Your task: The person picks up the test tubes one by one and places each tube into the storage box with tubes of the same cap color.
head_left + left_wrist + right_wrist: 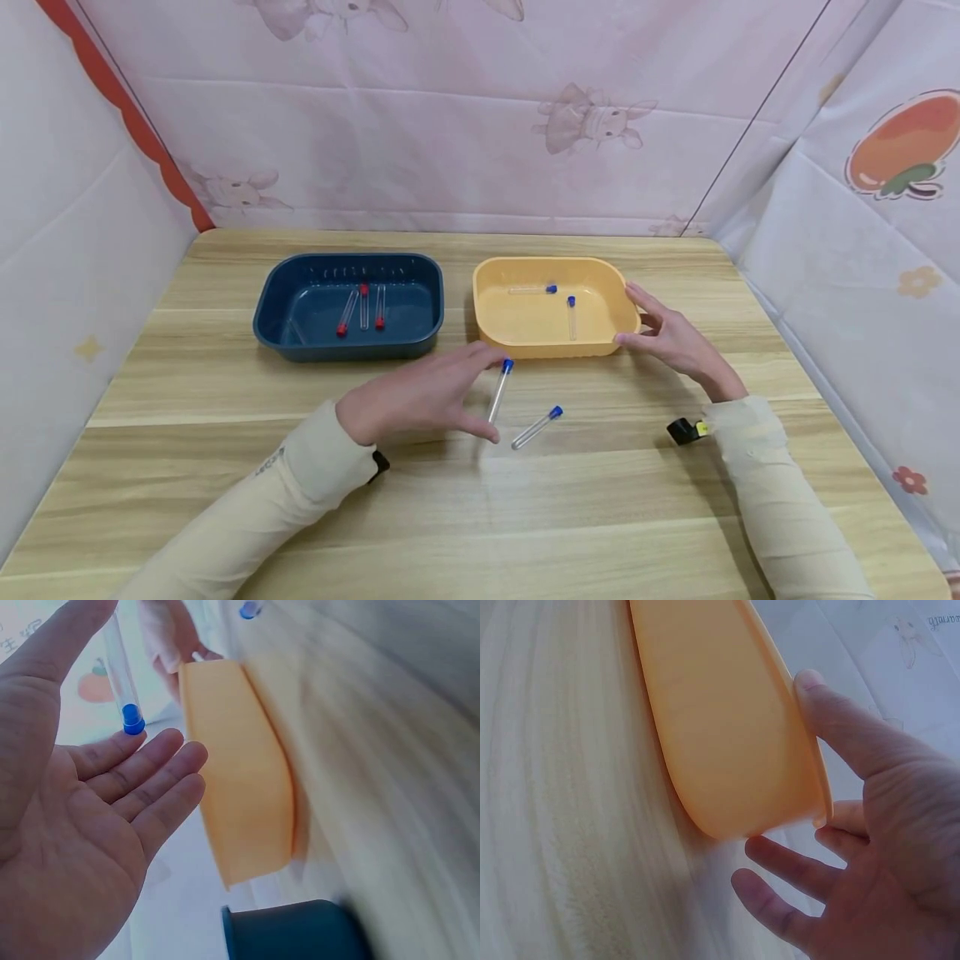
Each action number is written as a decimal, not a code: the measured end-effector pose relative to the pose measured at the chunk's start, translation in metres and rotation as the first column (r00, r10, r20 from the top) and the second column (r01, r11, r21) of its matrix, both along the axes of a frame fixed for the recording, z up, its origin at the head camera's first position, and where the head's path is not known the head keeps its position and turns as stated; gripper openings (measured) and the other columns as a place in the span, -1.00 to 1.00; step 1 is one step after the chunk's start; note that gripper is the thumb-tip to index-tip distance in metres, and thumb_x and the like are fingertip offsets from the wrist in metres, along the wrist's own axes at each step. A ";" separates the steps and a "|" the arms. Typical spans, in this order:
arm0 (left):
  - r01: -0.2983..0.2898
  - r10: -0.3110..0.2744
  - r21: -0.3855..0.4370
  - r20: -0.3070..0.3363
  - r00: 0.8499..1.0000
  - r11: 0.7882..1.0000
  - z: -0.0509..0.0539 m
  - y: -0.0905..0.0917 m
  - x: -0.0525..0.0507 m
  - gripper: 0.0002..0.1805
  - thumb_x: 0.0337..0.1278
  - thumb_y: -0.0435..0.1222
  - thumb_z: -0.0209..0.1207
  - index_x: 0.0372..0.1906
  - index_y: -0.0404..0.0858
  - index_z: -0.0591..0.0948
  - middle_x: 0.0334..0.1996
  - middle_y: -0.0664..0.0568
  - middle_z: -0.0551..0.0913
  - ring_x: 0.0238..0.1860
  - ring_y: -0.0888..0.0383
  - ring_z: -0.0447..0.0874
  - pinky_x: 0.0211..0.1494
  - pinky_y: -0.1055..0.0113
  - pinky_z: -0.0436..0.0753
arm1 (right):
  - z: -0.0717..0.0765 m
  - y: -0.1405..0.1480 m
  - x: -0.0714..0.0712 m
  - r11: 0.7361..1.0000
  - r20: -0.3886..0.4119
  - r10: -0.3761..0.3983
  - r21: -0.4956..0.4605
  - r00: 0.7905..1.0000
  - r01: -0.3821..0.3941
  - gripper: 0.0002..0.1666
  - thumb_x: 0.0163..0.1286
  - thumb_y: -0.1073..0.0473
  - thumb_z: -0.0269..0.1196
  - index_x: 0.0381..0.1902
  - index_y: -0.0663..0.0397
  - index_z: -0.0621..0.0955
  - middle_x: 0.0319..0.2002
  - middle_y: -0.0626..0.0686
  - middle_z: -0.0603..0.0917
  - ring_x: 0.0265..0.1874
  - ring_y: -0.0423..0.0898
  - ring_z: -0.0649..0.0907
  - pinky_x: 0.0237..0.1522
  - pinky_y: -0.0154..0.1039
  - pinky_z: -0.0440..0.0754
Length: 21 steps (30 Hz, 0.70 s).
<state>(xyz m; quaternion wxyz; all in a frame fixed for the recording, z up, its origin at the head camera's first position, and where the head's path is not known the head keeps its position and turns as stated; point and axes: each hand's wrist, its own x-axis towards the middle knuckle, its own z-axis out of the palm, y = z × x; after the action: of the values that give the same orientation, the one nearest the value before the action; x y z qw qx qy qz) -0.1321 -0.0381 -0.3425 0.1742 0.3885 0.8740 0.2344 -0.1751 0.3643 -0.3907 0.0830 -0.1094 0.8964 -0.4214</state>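
My left hand (423, 393) holds a clear test tube (498, 393) with a blue cap lengthwise between thumb and index finger, above the table. In the left wrist view the cap (133, 718) meets the index fingertip and the other fingers are extended. A second blue-capped test tube (536, 429) lies on the wood just right of it. My right hand (678, 342) grips the right end of the yellow basin (551, 351), its thumb (840, 720) on the rim. Inside that basin lie two blue-capped tubes, one crosswise (531, 290) and one lengthwise (572, 321).
A dark blue basin (348, 352) stands left of the yellow one, with three red-capped test tubes (364, 310) in it. Printed cloth walls (450, 150) enclose the wooden table (570, 533) at the back and sides.
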 end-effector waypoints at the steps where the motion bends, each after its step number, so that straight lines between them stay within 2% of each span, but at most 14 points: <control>1: 0.002 -0.002 0.003 -0.005 1.000 1.000 0.001 0.001 -0.001 0.12 -0.09 0.27 0.49 0.56 -0.10 0.31 0.46 0.07 0.40 0.37 0.16 0.42 0.42 0.17 0.48 | 0.000 0.000 0.000 1.000 -0.001 -0.001 0.002 1.000 0.001 0.10 0.43 0.07 0.41 0.68 0.02 0.01 0.67 0.07 -0.05 0.36 0.23 0.50 0.10 -0.58 0.50; 4: 0.013 -0.012 0.013 -0.022 1.000 1.000 0.006 0.002 -0.003 0.10 -0.07 0.29 0.46 0.54 -0.11 0.33 0.44 0.08 0.41 0.35 0.16 0.42 0.43 0.22 0.46 | -0.001 0.000 0.000 1.000 -0.004 -0.002 0.005 1.000 0.002 0.10 0.44 0.07 0.40 0.68 0.03 0.01 0.67 0.07 -0.05 0.35 0.24 0.50 0.08 -0.61 0.49; 10: 0.007 -0.007 0.012 -0.036 0.999 1.000 0.014 0.009 -0.011 0.09 -0.07 0.30 0.46 0.52 -0.10 0.34 0.34 0.10 0.47 0.21 0.19 0.50 0.31 0.27 0.55 | -0.003 0.001 -0.001 1.000 -0.012 0.004 -0.014 1.000 -0.004 0.09 0.44 0.11 0.40 0.68 0.08 0.01 0.67 0.11 -0.06 0.36 0.27 0.49 0.05 -0.64 0.47; 14: -0.011 0.011 0.003 -0.044 0.999 1.000 0.019 0.016 -0.016 0.12 -0.08 0.31 0.45 0.54 -0.12 0.33 0.38 0.07 0.46 0.26 0.13 0.50 0.31 0.22 0.58 | -0.003 0.000 0.000 1.000 -0.012 0.005 -0.016 1.000 -0.005 0.09 0.44 0.10 0.40 0.68 0.07 0.01 0.67 0.11 -0.05 0.36 0.26 0.49 0.05 -0.64 0.48; 21: -0.006 0.008 0.050 -0.035 0.999 0.999 0.024 0.024 -0.025 0.09 -0.05 0.30 0.45 0.54 -0.11 0.34 0.38 0.06 0.45 0.29 0.13 0.46 0.31 0.23 0.58 | -0.004 0.000 -0.001 0.999 -0.021 0.009 -0.031 1.000 -0.009 0.08 0.44 0.12 0.40 0.67 0.10 0.02 0.67 0.11 -0.04 0.35 0.27 0.49 0.06 -0.64 0.48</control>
<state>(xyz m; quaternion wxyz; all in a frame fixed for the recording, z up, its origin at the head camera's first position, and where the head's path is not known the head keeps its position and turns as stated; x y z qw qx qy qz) -0.1574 -0.0137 -0.3189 0.1484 0.3936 0.8721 0.2500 -0.1759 0.3644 -0.3945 0.0738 -0.1191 0.8902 -0.4336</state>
